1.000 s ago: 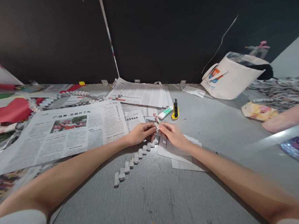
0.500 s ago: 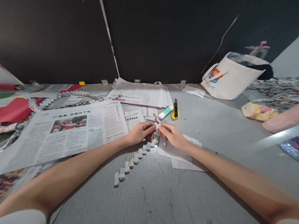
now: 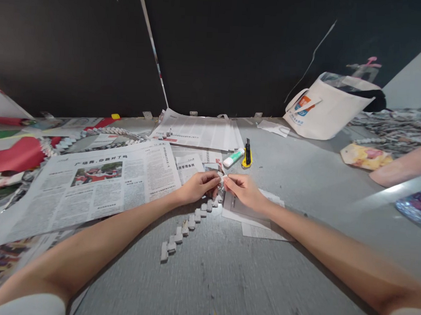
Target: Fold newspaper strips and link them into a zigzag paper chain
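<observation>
A zigzag chain of folded newspaper (image 3: 185, 227) runs diagonally over the grey surface up to my hands. My left hand (image 3: 200, 187) pinches its far end, fingers curled and thumb pressed down. Close against it, my right hand (image 3: 243, 190) pinches a small whitish paper piece at the same end; the fingers hide most of it. Beneath my right hand lie some cut newspaper sheets (image 3: 252, 222). Just beyond the hands are a green-and-white glue stick (image 3: 233, 158) and a yellow-and-black utility knife (image 3: 247, 155).
A large newspaper sheet (image 3: 98, 184) covers the left side, beside red paper (image 3: 14, 156) and another folded chain (image 3: 115, 131). More newspapers (image 3: 198, 130) lie by the dark panel (image 3: 220, 49). At right stand a white bag (image 3: 327, 107) and another person's limb (image 3: 406, 162).
My right hand's fingers have shifted slightly at the chain's end. My left hand and the chain stay in nearly the same place.
</observation>
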`<state>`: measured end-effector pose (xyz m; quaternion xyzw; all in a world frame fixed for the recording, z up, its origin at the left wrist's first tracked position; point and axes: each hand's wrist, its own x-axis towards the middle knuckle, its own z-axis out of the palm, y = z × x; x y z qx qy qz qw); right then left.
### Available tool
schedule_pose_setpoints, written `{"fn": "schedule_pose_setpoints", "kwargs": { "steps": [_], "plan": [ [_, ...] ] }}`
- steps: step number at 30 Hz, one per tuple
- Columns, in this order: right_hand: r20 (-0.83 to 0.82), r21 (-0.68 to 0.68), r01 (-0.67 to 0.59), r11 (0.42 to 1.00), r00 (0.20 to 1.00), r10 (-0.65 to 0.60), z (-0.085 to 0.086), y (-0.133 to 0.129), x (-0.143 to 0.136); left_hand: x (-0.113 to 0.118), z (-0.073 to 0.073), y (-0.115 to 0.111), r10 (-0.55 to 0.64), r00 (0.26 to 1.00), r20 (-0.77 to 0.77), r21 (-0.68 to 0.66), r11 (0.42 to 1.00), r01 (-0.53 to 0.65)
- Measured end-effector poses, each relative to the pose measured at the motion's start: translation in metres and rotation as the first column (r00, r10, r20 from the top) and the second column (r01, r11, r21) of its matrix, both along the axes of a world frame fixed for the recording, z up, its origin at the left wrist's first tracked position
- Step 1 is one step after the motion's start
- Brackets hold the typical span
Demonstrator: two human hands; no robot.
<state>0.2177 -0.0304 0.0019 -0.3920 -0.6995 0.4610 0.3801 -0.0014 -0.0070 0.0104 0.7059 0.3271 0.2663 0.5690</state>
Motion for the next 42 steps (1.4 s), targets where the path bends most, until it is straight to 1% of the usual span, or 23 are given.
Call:
{"fn": "schedule_pose_setpoints", "kwargs": {
  "steps": [3, 5, 9, 14, 16, 19, 22, 29, 33, 38, 42],
  "plan": [
    [-0.025, -0.027, 0.001, 1.0, 1.0, -0.002, -0.0023, 0.0018, -0.0003, -0.0005, 0.0002, 0.0, 0.001, 1.0, -0.003, 0.01, 1.0, -0.001],
    [-0.032, -0.02, -0.005, 1.0, 0.999, 0.004, -0.0023, 0.0027, -0.0005, -0.0008, -0.0002, 0.0, -0.011, 1.0, -0.013, 0.009, 1.0, 0.011],
    [0.001, 0.04, -0.011, 0.999, 1.0, 0.011, 0.0006, 0.0028, -0.0001, -0.0014, -0.0016, -0.0001, -0.029, 0.999, -0.037, 0.01, 1.0, 0.029],
    [0.054, 0.093, 0.006, 0.996, 0.998, -0.011, 0.0021, 0.0024, 0.0013, -0.0018, -0.0022, 0.0003, -0.016, 0.999, -0.045, 0.023, 1.0, 0.017],
    [0.061, 0.078, 0.019, 0.997, 0.998, -0.024, 0.0006, 0.0027, 0.0016, -0.0014, -0.0021, 0.0006, -0.005, 0.999, -0.037, 0.021, 1.0, 0.006],
    [0.034, 0.015, 0.037, 0.999, 0.999, -0.038, -0.0024, 0.0034, 0.0014, -0.0004, -0.0016, 0.0007, 0.004, 1.0, -0.029, 0.016, 1.0, -0.003],
    [0.005, -0.034, 0.03, 0.999, 1.0, -0.029, -0.0034, 0.0034, 0.0004, 0.0001, -0.0003, -0.0001, -0.003, 1.0, -0.025, 0.015, 1.0, 0.003],
    [0.005, -0.04, 0.027, 0.999, 1.0, -0.027, 0.002, -0.0015, -0.0013, 0.0001, 0.0019, -0.0005, 0.027, 0.999, -0.03, 0.015, 1.0, -0.026],
    [0.038, -0.006, 0.024, 1.0, 0.999, -0.024, 0.0023, -0.0029, -0.0016, 0.0006, 0.002, -0.0003, 0.024, 0.999, -0.049, 0.016, 1.0, -0.023],
    [0.087, 0.049, 0.061, 0.997, 0.994, -0.065, -0.0015, -0.0009, -0.0016, 0.0016, 0.0029, -0.0011, 0.024, 0.998, -0.051, 0.007, 1.0, -0.024],
    [0.099, 0.062, 0.079, 0.995, 0.991, -0.085, -0.0037, 0.0008, -0.0005, 0.0015, 0.0021, -0.0013, 0.016, 0.999, -0.047, 0.004, 1.0, -0.016]
  ]
}}
